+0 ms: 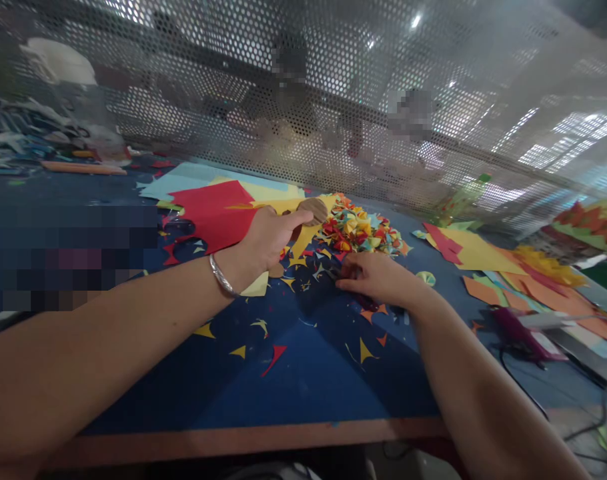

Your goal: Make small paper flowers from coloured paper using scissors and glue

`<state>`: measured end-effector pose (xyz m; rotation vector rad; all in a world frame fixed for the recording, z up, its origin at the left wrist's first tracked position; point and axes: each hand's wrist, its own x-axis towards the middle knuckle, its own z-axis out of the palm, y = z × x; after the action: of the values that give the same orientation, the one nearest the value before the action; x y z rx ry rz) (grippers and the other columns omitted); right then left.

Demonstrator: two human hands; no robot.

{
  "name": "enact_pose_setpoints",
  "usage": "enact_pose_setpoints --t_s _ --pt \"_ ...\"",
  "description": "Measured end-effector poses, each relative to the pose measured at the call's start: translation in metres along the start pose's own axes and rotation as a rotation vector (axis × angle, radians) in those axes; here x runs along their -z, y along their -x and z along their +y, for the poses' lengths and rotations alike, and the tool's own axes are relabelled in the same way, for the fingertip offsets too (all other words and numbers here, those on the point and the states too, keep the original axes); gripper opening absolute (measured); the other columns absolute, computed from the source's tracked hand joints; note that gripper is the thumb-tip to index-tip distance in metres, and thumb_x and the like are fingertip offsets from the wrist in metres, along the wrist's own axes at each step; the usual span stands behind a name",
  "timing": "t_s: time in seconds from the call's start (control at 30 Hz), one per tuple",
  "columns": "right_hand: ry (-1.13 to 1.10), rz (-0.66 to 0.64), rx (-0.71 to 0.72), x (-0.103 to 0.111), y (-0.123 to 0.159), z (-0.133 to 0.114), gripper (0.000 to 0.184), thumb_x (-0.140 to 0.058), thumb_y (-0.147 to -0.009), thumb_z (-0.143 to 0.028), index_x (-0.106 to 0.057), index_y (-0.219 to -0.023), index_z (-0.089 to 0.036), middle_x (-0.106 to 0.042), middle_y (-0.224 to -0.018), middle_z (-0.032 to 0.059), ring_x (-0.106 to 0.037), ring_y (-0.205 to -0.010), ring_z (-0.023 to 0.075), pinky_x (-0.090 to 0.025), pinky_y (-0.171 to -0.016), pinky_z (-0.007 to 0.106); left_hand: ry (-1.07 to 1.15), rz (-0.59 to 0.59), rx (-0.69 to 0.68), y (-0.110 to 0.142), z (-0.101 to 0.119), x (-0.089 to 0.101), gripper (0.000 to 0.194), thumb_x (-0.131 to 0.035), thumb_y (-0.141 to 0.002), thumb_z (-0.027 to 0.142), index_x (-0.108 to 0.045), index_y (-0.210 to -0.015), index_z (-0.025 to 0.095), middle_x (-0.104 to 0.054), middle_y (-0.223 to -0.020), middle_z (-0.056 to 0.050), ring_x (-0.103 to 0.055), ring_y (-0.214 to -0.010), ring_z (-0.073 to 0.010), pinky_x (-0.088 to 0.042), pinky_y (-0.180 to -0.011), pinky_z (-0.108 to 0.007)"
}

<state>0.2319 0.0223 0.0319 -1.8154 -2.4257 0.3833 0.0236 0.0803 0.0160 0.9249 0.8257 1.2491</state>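
Note:
My left hand (269, 237), with a silver bracelet at its wrist, is closed on a round brown wood-grained disc (312, 211), the thumb lying across it. A yellow paper sheet (303, 240) with cut edges lies beneath and beside the disc. My right hand (366, 275) is low over the table with its fingers curled; what they hold, if anything, I cannot make out. Just beyond it rises a heap of small folded paper pieces (356, 230) in red, yellow, orange and pale green. A red paper sheet (213, 217) with rounded cut-outs is left of my left hand.
Paper scraps (276, 359) are scattered over the blue table (223, 393). More coloured sheets (488, 250) lie at the right, near a purple box-like object (526, 337) and cables. A perforated metal screen (223, 113) stands behind. Pens and a clear container (91, 120) are at the back left.

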Motion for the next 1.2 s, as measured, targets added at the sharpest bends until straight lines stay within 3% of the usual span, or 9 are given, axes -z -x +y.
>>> enact_pose_setpoints --t_s 0.1,0.27,0.57,0.7,0.83,0.97,1.1,1.2 --pt "0.029 -0.011 0.012 -0.003 0.000 -0.002 0.012 -0.067 -0.077 -0.031 -0.061 -0.074 -0.021 -0.066 -0.069 0.0022 -0.056 -0.062 0.0165 -0.034 -0.057 0.028 -0.024 -0.007 -0.084 -0.002 -0.005 -0.001 0.023 -0.081 -0.061 0.022 -0.061 -0.068 0.013 -0.064 -0.065 -0.002 -0.056 -0.058 -0.0109 -0.044 -0.059 -0.027" --pt "0.127 0.020 0.031 -0.005 -0.001 -0.008 0.012 -0.064 -0.072 -0.022 -0.058 -0.061 -0.020 -0.063 -0.062 0.0036 -0.052 -0.057 0.0156 -0.031 -0.054 0.029 -0.004 -0.083 -0.075 0.000 -0.007 -0.003 0.028 -0.083 -0.061 0.029 -0.069 -0.074 0.011 -0.070 -0.077 -0.007 -0.061 -0.065 -0.0128 -0.048 -0.065 -0.028" --pt "0.057 0.144 -0.045 -0.005 -0.005 -0.002 0.012 -0.058 -0.073 -0.025 -0.055 -0.062 -0.020 -0.061 -0.063 0.0019 -0.052 -0.058 0.0146 -0.034 -0.056 0.028 0.095 -0.051 0.012 0.006 -0.005 -0.008 0.018 -0.082 -0.063 0.021 -0.068 -0.070 0.011 -0.067 -0.066 -0.003 -0.059 -0.059 -0.0103 -0.046 -0.061 -0.026" --pt "0.105 0.112 -0.074 -0.007 -0.004 -0.006 0.009 -0.058 -0.074 -0.026 -0.059 -0.068 -0.019 -0.063 -0.064 0.0037 -0.052 -0.059 0.0156 -0.032 -0.056 0.028 0.043 0.004 -0.019 0.006 -0.004 -0.008 0.018 -0.079 -0.066 0.022 -0.064 -0.062 0.012 -0.059 -0.054 0.000 -0.050 -0.050 -0.0074 -0.040 -0.052 -0.024" --pt "0.197 0.109 -0.093 -0.010 -0.004 -0.009 0.015 -0.057 -0.075 -0.027 -0.054 -0.061 -0.020 -0.058 -0.060 0.0041 -0.046 -0.054 0.0152 -0.027 -0.052 0.029 -0.022 0.050 -0.054 0.005 -0.004 -0.007 0.023 -0.080 -0.066 0.024 -0.062 -0.058 0.013 -0.054 -0.051 0.001 -0.045 -0.047 -0.0069 -0.034 -0.048 -0.024" --pt "0.144 0.209 -0.112 -0.009 -0.007 -0.004 0.019 -0.055 -0.075 -0.025 -0.048 -0.058 -0.020 -0.053 -0.058 0.0017 -0.044 -0.055 0.0142 -0.027 -0.053 0.029 0.048 0.023 -0.065 0.004 -0.004 -0.008 0.024 -0.083 -0.062 0.023 -0.063 -0.065 0.010 -0.060 -0.060 -0.002 -0.051 -0.054 -0.0086 -0.039 -0.053 -0.025" --pt "-0.115 0.388 -0.109 -0.010 -0.011 0.001 0.017 -0.057 -0.078 -0.029 -0.051 -0.065 -0.021 -0.049 -0.056 -0.0022 -0.044 -0.053 0.0130 -0.031 -0.054 0.027 0.132 -0.025 -0.034 0.004 -0.004 -0.009 0.022 -0.082 -0.062 0.020 -0.065 -0.072 0.010 -0.065 -0.068 -0.005 -0.059 -0.063 -0.0121 -0.046 -0.065 -0.029" --pt "-0.284 0.526 -0.037 -0.013 -0.013 -0.001 0.023 -0.057 -0.081 -0.033 -0.047 -0.064 -0.022 -0.046 -0.056 -0.0035 -0.043 -0.053 0.0124 -0.032 -0.056 0.027 0.097 -0.011 -0.050 0.003 -0.007 -0.008 0.021 -0.081 -0.065 0.024 -0.066 -0.069 0.012 -0.063 -0.063 -0.003 -0.058 -0.063 -0.0123 -0.045 -0.065 -0.029"
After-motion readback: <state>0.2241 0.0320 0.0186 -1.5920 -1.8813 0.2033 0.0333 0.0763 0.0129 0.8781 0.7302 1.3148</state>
